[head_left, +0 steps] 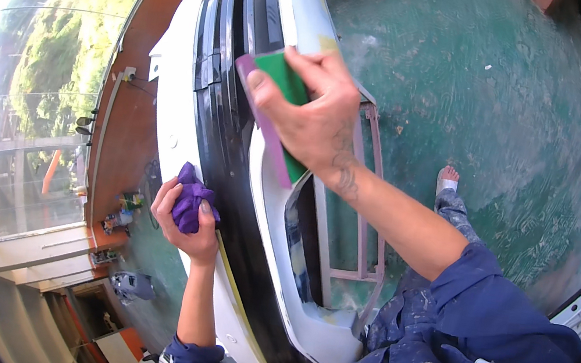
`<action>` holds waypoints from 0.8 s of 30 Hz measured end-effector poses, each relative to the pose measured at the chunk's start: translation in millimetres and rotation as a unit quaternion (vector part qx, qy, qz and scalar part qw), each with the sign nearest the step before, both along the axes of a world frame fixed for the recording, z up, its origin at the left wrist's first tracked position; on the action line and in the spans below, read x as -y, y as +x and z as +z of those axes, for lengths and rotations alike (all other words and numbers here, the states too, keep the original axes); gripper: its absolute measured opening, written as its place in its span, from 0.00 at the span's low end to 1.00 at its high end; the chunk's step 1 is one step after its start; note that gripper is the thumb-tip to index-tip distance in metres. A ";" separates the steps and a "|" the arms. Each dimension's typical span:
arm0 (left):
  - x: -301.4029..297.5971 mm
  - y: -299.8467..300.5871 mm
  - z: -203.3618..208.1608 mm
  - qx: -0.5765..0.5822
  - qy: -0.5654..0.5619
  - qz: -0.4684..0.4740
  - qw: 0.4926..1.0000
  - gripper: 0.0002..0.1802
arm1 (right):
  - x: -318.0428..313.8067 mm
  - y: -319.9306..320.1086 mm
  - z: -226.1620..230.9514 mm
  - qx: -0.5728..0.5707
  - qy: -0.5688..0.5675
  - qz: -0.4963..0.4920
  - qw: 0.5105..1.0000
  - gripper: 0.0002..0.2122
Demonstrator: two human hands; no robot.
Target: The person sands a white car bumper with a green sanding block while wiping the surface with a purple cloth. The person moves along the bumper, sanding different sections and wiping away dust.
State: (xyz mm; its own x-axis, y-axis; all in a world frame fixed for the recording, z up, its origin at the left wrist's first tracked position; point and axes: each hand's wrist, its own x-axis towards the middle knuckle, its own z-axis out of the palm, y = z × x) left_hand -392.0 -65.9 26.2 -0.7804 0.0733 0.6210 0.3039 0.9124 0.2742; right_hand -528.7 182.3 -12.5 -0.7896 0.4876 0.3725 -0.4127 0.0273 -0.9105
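A white car bumper (174, 102) with black grille and trim stretches from the far side toward my body. My right hand (322, 115) grips a green sanding block (281, 72) faced with a purple layer along its left side. The block is over the bumper's far middle part; whether it touches the surface I cannot tell. Crumpled in my left hand (195, 239) is a purple cloth (189, 201), beside the black trim at the bumper's left side. Yellowish patches show on the white paint at the far right end.
A metal frame stand (355, 274) is at the bumper's right, on the green, dusty floor (521, 125). My foot (448, 175) is on that floor to the right. Large windows (43, 95) line the left, with assorted items (124, 214) below.
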 end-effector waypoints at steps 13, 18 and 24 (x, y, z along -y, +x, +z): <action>-2.5 -0.4 1.1 -0.018 -0.011 0.018 1.000 0.24 | 3.0 95.3 -30.8 -0.037 0.233 0.084 0.968 0.28; -4.7 0.5 0.2 -0.031 -0.038 0.030 0.998 0.23 | -2.9 49.1 -23.6 -0.046 0.232 0.019 0.971 0.27; -6.1 -1.8 1.8 -0.037 -0.038 0.023 0.998 0.23 | -0.1 94.4 -14.3 -0.039 0.273 0.129 0.953 0.28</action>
